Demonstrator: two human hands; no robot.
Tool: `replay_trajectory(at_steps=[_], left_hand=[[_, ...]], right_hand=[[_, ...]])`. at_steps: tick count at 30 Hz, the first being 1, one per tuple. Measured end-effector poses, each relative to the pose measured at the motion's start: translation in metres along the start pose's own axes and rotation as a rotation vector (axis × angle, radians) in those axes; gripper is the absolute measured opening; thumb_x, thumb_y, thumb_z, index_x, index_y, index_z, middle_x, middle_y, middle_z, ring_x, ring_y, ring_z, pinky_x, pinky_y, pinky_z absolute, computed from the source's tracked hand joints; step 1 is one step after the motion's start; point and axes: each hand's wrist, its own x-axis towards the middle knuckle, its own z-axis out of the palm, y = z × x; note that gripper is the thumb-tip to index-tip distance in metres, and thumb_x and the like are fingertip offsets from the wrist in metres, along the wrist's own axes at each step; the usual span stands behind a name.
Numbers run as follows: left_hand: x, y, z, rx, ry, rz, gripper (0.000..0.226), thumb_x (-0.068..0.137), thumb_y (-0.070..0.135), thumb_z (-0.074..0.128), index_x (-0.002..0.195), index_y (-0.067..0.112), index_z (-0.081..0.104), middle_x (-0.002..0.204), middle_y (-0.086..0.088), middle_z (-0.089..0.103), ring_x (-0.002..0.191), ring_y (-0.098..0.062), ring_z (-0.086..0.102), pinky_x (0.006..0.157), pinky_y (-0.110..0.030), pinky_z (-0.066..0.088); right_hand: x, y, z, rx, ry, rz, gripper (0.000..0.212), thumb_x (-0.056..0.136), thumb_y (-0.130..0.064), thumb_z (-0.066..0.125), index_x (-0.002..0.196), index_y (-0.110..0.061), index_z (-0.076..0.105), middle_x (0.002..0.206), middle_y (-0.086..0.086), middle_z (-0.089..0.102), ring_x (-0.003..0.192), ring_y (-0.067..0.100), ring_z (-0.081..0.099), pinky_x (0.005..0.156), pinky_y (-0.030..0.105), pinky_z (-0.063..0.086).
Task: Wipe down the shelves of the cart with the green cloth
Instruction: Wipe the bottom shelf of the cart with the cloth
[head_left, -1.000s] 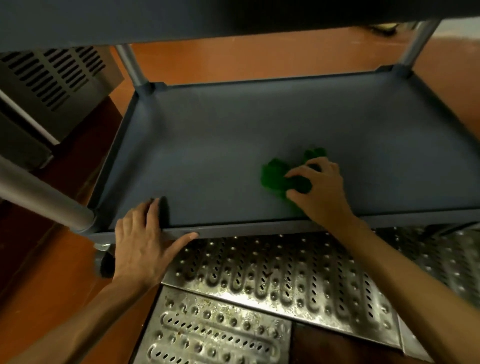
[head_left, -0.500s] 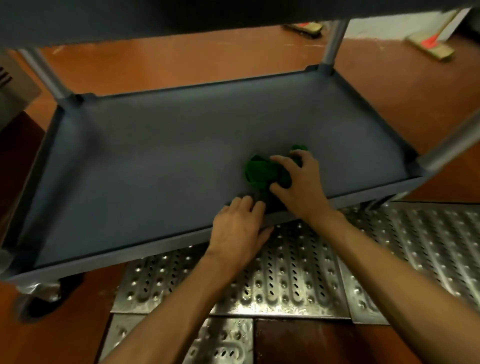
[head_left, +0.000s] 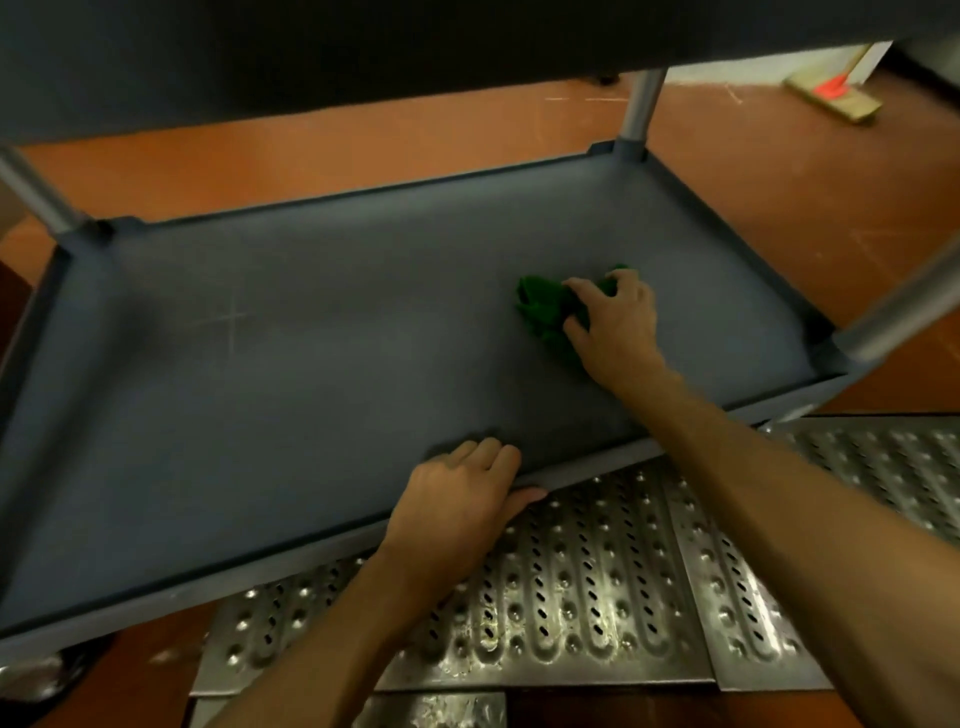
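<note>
Here, the right hand (head_left: 615, 322) lies on the bunched green cloth (head_left: 540, 306), fingers curled over it, pressing it to the cart's lower shelf (head_left: 311, 364), right of centre. The cloth spills leftward from under the fingers. The left hand (head_left: 457, 499) grips the near rim (head_left: 218, 578), fingers hooked over it. Most bare shelf stretches left, so the wipe likely travels that way.
</note>
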Motion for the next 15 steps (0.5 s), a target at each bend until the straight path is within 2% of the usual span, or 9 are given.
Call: replay_trajectory(at_steps=[3,9,15], left_hand=[[-0.01,-0.004,-0.006,-0.011,-0.002,0.051,0.036,0.095,0.051,0.054,0.076,0.021,0.053,0.069,0.005,0.053,0.058,-0.013,0.052,0.048,-0.027,0.037],[-0.041,-0.006,-0.022,0.013,-0.033,0.08,0.04,0.097,0.051,0.054,0.073,0.019,0.054,0.067,0.005,0.05,0.056,-0.01,0.045,0.053,-0.02,0.026],[-0.059,0.0,-0.036,-0.065,-0.049,0.073,0.039,0.095,0.05,0.057,0.072,0.018,0.055,0.066,0.004,0.051,0.055,-0.012,0.047,0.05,-0.023,0.028]], right_hand=[[0.015,0.021,-0.009,-0.007,-0.011,0.061,0.045,0.096,-0.032,0.054,0.14,-0.026,0.047,0.142,0.023,0.032,0.128,0.045,0.032,0.107,0.052,0.034],[0.011,0.054,-0.018,-0.042,0.072,0.132,0.044,0.095,-0.029,0.055,0.138,-0.021,0.049,0.136,0.026,0.035,0.123,0.047,0.034,0.104,0.055,0.034],[0.011,0.052,-0.013,-0.058,0.124,0.21,0.041,0.097,-0.03,0.053,0.137,-0.021,0.05,0.138,0.025,0.034,0.124,0.047,0.034,0.107,0.055,0.028]])
